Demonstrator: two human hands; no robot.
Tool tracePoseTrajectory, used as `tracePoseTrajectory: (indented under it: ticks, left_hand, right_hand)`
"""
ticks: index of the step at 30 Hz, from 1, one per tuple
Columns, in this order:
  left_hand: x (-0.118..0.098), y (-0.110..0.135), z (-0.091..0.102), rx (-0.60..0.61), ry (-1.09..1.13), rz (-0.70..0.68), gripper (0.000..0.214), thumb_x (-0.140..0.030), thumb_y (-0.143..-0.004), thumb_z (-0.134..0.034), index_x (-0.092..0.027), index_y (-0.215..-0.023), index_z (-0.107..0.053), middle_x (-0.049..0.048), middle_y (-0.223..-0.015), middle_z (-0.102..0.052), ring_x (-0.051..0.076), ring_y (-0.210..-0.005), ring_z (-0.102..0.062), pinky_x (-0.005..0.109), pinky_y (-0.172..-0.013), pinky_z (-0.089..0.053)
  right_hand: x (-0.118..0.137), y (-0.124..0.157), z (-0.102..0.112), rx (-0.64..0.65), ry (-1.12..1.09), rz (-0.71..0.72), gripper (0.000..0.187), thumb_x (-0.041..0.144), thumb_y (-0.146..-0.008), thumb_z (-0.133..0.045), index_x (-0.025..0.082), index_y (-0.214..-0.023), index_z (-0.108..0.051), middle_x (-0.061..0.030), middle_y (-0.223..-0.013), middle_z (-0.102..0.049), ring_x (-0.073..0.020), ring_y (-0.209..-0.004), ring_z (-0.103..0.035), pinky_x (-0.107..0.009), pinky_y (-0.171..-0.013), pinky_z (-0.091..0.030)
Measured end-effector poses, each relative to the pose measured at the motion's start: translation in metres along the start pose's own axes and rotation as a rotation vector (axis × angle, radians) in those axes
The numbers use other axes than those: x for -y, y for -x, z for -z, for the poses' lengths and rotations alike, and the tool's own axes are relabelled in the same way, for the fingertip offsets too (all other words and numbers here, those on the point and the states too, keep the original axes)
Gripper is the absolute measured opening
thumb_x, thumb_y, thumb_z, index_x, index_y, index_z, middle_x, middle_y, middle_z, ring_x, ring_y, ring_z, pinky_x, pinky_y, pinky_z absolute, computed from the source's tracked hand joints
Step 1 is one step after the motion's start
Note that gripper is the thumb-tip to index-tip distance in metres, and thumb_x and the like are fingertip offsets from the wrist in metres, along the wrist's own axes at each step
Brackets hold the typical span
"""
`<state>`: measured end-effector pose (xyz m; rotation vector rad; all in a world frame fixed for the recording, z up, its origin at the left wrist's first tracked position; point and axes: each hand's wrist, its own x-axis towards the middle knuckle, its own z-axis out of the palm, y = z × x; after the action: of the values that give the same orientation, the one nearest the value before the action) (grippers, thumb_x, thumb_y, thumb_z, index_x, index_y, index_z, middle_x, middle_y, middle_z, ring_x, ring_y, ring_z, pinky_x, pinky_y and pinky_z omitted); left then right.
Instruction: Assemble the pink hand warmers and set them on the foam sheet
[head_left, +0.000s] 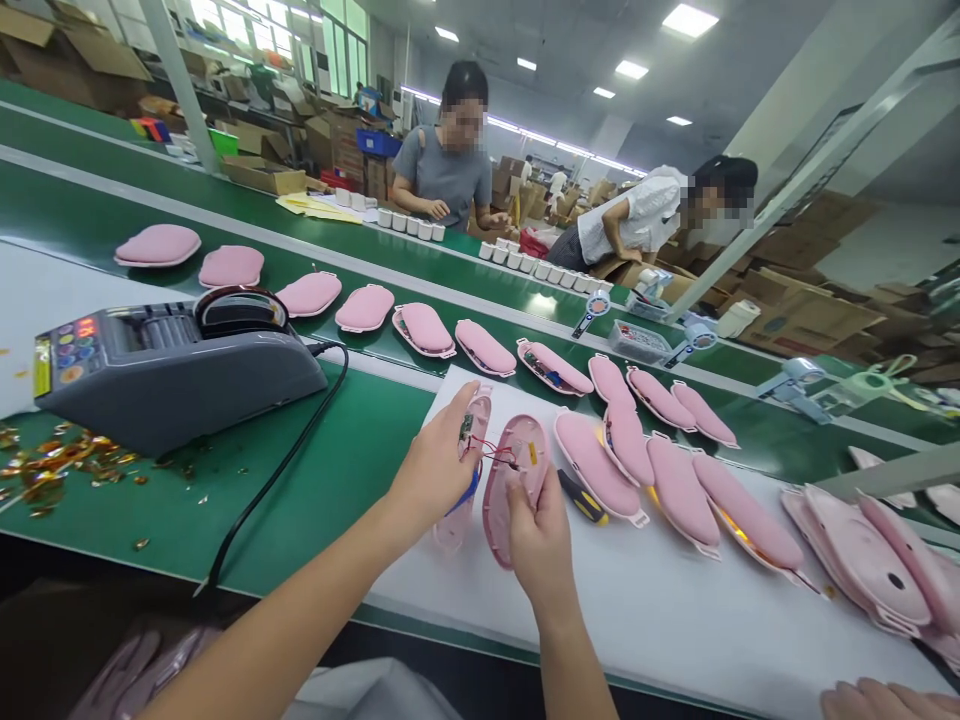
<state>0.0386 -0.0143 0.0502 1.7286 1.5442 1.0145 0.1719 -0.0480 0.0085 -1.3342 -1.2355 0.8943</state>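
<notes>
My left hand point(439, 455) is closed on one half of a pink plastic shell point(452, 527), which carries a small green circuit board point(466, 430) and a blue part. My right hand point(546, 520) grips the other pink shell half point(496, 515), thumb on its inner face near a yellow label point(533, 453). Thin red wires point(491, 450) run between the two halves, which are apart and spread like a book. Just right of my right hand lies a black-and-yellow tool handle point(583, 497); its far end is hidden.
A grey tape dispenser point(187, 365) with a black cable stands left, amber tape scraps point(67, 465) beside it. Several pink padded shells point(424, 328) line the green belt; more shells point(862, 560) pile at right. Another person's hand point(885, 700) rests bottom right. Two people work across the belt.
</notes>
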Motion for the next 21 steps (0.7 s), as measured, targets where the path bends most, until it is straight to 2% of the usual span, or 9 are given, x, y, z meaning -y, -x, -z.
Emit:
tracePoseTrajectory:
  ticks: [3, 7, 13, 18, 21]
  left_hand:
    - [0.001, 0.001, -0.003, -0.008, -0.001, -0.040, 0.064, -0.012, -0.082, -0.046, -0.026, -0.144, -0.035, 0.0071, -0.130, -0.059, 0.025, -0.108, -0.060, 0.035, -0.090, -0.048]
    - [0.003, 0.002, -0.006, 0.005, -0.001, -0.089, 0.065, -0.007, -0.081, -0.041, -0.026, -0.143, -0.037, 0.0057, -0.129, -0.059, 0.021, -0.103, -0.062, 0.032, -0.088, -0.049]
    - [0.013, -0.003, -0.013, -0.055, 0.007, -0.138, 0.069, -0.005, -0.074, -0.044, -0.024, -0.140, -0.040, 0.0063, -0.127, -0.060, 0.023, -0.105, -0.061, 0.033, -0.089, -0.049]
    - [0.018, -0.004, -0.019, -0.161, 0.275, -0.082, 0.048, -0.014, -0.073, -0.054, -0.020, -0.120, -0.057, 0.0080, -0.119, -0.063, 0.024, -0.108, -0.059, 0.035, -0.093, -0.047]
    - [0.017, 0.000, -0.017, -0.137, 0.502, 0.018, 0.042, -0.022, -0.075, -0.058, -0.022, -0.117, -0.055, 0.0059, -0.120, -0.061, 0.023, -0.109, -0.057, 0.035, -0.094, -0.045]
  right_hand:
    - [0.006, 0.001, 0.001, 0.051, 0.019, 0.067, 0.050, 0.040, -0.090, -0.051, 0.024, -0.137, -0.046, -0.0077, -0.139, -0.053, -0.0258, -0.129, -0.047, -0.039, -0.098, -0.046]
    - [0.006, -0.004, -0.005, 0.066, -0.032, 0.070, 0.046, 0.042, -0.088, -0.053, 0.022, -0.130, -0.053, -0.0087, -0.130, -0.060, -0.0266, -0.117, -0.057, -0.037, -0.087, -0.052]
    - [-0.001, -0.005, -0.025, 0.041, -0.193, 0.051, 0.045, 0.041, -0.089, -0.053, 0.021, -0.129, -0.049, -0.0096, -0.123, -0.062, -0.0238, -0.112, -0.059, -0.040, -0.096, -0.046]
    - [0.004, -0.002, -0.026, 0.010, -0.158, 0.050, 0.047, 0.040, -0.091, -0.049, 0.024, -0.135, -0.044, -0.0084, -0.132, -0.057, -0.0220, -0.119, -0.055, -0.037, -0.100, -0.044]
    - [0.008, -0.004, -0.023, 0.041, -0.102, 0.055, 0.052, 0.039, -0.090, -0.050, 0.023, -0.139, -0.043, -0.0078, -0.132, -0.058, -0.0226, -0.118, -0.055, -0.035, -0.099, -0.044]
